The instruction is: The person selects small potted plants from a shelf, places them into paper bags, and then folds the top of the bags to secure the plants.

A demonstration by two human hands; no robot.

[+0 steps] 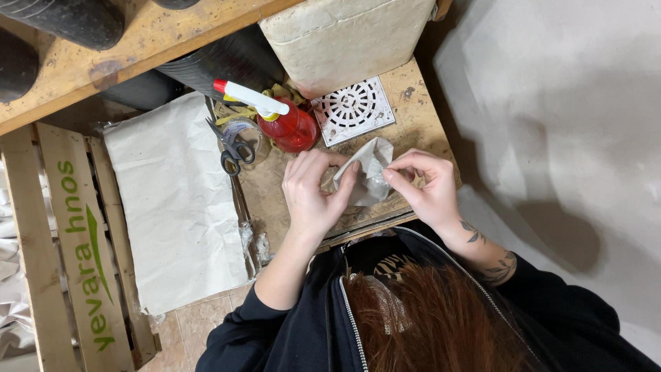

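Observation:
My left hand (313, 193) and my right hand (427, 186) are both closed on a small crumpled piece of whitish wrapping paper (372, 165), held just above a worn wooden board (275, 200). The left thumb and fingers pinch its left edge, and the right fingertips pinch its right edge. Whatever the paper wraps is hidden. My red hair and dark zipped jacket fill the bottom of the view.
A red spray bottle (292, 127) with a white nozzle and black-handled scissors (234, 148) lie behind my left hand. A white square drain grate (354, 110) sits behind the paper, below a pale block (344, 34). A large grey paper sheet (175, 200) and a wooden crate (69, 255) are at the left.

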